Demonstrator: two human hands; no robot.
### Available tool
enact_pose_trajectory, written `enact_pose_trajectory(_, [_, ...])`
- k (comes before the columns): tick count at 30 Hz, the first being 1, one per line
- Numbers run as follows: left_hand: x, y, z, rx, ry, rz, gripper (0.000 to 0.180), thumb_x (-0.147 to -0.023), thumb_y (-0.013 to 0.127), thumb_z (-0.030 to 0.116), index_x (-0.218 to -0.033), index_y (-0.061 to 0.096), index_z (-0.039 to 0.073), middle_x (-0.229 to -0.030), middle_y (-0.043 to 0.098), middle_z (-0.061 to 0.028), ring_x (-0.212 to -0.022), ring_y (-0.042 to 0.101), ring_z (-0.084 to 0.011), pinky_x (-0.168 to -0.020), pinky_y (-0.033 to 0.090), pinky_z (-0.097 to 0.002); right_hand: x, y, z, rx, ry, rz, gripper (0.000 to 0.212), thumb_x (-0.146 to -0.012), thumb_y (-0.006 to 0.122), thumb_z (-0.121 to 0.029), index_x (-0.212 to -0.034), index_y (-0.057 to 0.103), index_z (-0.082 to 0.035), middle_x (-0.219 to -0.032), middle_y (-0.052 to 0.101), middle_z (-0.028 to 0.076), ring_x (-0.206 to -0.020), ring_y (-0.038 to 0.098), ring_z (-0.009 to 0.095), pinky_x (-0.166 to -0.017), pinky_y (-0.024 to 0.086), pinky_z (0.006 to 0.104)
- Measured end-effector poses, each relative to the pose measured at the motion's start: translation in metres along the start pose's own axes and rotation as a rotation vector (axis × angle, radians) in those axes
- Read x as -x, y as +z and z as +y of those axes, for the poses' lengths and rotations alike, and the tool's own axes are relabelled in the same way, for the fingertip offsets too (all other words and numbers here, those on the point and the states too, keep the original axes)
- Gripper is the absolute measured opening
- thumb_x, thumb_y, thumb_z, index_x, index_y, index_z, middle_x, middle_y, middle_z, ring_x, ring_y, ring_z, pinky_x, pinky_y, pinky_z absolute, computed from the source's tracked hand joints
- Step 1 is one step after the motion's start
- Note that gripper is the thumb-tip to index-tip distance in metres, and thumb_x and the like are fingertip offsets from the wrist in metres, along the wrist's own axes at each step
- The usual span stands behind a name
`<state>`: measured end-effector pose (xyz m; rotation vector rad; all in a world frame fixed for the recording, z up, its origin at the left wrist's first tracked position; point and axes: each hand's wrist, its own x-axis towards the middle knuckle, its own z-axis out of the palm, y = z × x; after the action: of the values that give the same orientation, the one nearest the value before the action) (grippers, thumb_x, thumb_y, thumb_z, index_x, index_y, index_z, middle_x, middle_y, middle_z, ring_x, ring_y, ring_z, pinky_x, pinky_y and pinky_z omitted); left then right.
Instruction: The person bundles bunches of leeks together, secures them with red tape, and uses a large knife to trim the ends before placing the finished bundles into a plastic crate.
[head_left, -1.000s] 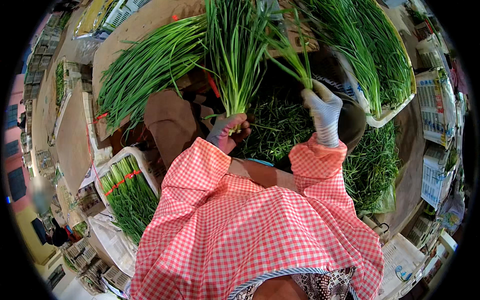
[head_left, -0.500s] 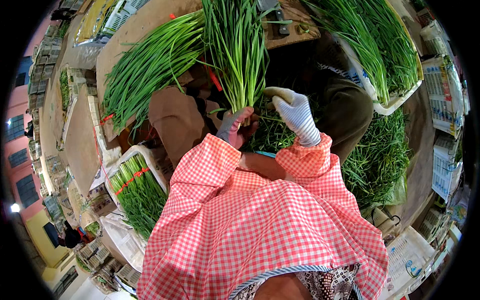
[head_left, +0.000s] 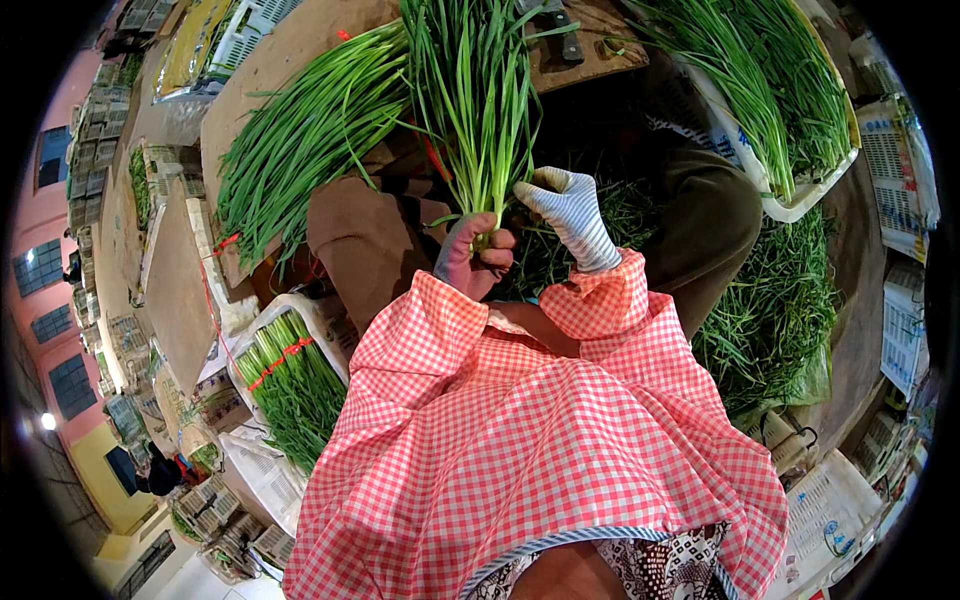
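A loose bunch of garlic chives (head_left: 472,120) stands nearly upright before me, its green leaves running up past the top edge. My left hand (head_left: 476,256), in a glove that leaves fingertips bare, is wrapped round the pale lower ends. At the bunch's right edge is my right hand (head_left: 572,214), in a white-and-blue striped glove. Its thumb and forefinger come together against the stems; whether a single leaf is pinched there is too small to tell. Another pile of chives (head_left: 310,140) lies on a board to the left, roots hidden behind my held bunch.
A knife (head_left: 568,40) with a dark handle lies on the wooden board (head_left: 605,62). Chives fill a white crate (head_left: 800,210) at far right. Loose leaves (head_left: 770,310) heap beside my right knee. A chive bundle bound with red tape (head_left: 283,362) sits in a left crate.
My right hand has moved left and its fingers have come to the bunch's edge. The left hand keeps its hold, its fingers now showing round the stems. The whole view has shifted slightly.
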<state>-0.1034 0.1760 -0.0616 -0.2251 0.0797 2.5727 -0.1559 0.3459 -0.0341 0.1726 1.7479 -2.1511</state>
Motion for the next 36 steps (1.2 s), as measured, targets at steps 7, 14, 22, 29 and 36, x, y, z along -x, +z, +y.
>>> enact_pose_trajectory(7, [0.0,-0.004,0.001,-0.052,-0.067,0.207,0.021,-0.087,0.06,0.014,-0.107,0.055,0.007,-0.08,0.052,0.0011,-0.067,0.048,-0.0092,-0.052,0.041,-0.0186,0.027,0.011,-0.014,0.339,-0.237,0.016,0.019,-0.075,0.071,-0.012,-0.081,0.063,0.003,-0.072,0.058,0.006,-0.064,0.055,0.013,-0.06,0.046,0.027])
enact_pose_trajectory(14, [-0.011,-0.047,0.0,-0.215,0.043,-0.003,0.042,-0.089,0.057,0.023,-0.126,0.046,0.006,-0.106,0.058,-0.0055,-0.093,0.059,-0.0152,-0.081,0.05,-0.0317,0.058,0.013,-0.026,0.289,-0.252,-0.058,0.01,-0.072,0.067,-0.005,-0.077,0.063,0.003,-0.068,0.052,0.002,-0.061,0.051,0.009,-0.056,0.041,0.0238])
enact_pose_trajectory(22, [-0.001,0.021,-0.003,-0.428,0.078,0.446,0.038,-0.084,0.065,0.016,-0.119,0.053,0.006,-0.09,0.062,-0.001,-0.072,0.06,-0.006,-0.072,0.056,-0.0255,0.072,-0.099,-0.08,0.221,-0.217,0.539,0.009,-0.08,0.061,-0.007,-0.084,0.068,-0.001,-0.067,0.059,0.001,-0.059,0.051,0.005,-0.056,0.043,0.0218])
enact_pose_trajectory(29, [-0.002,0.014,-0.012,-0.633,0.163,0.663,0.018,-0.079,0.07,0.018,-0.089,0.063,0.005,-0.075,0.062,-0.0014,-0.065,0.06,-0.0106,-0.061,0.055,-0.0268,0.032,-0.033,-0.027,0.971,-0.043,-0.089,0.033,-0.08,0.059,-0.032,-0.087,0.064,0.0,-0.074,0.061,0.019,-0.068,0.061,0.03,-0.062,0.047,0.0366])
enact_pose_trajectory(36, [-0.014,-0.017,-0.019,-0.904,0.438,0.479,0.031,-0.073,0.066,-0.003,-0.103,0.059,0.001,-0.081,0.063,-0.004,-0.068,0.059,-0.0125,-0.055,0.047,-0.0256,-0.017,0.008,-0.015,0.834,-0.047,-0.148,0.057,-0.076,0.065,-0.048,-0.098,0.061,0.004,-0.077,0.064,0.018,-0.073,0.064,0.024,-0.065,0.049,0.035])
